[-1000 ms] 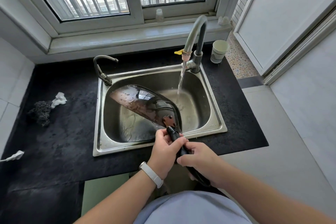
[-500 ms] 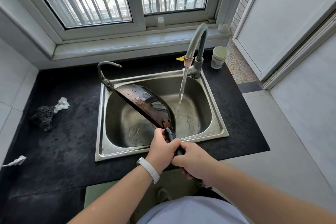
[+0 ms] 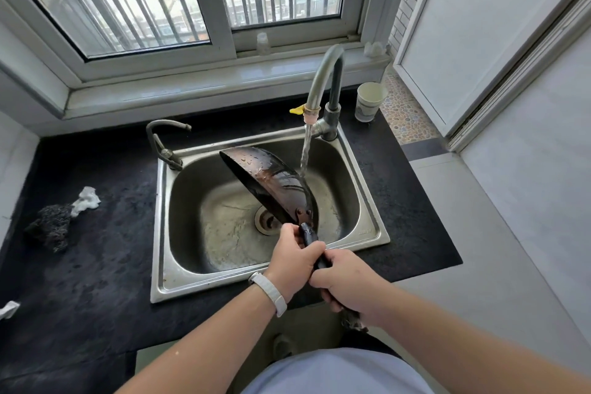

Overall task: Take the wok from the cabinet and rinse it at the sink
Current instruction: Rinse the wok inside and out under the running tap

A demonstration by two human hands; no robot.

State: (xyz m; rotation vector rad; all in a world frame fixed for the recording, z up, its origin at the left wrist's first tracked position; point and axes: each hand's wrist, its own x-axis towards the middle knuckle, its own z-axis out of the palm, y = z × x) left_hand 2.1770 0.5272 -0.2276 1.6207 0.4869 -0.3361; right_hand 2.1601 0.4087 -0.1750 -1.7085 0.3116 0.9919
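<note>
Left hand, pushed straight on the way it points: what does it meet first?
The left hand grips the wok handle and points up along it, so it would likely first meet the riveted joint of the wok, held tilted over the sink. Depth is unclear.

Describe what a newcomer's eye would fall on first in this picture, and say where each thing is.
The dark, wet wok stands out at the centre, tilted on edge over the steel sink, its handle gripped by the left hand and, behind it, the right hand. Water streams onto it from the tall faucet at the sink's back right corner. A paper cup stands on the counter beside the faucet.
</note>
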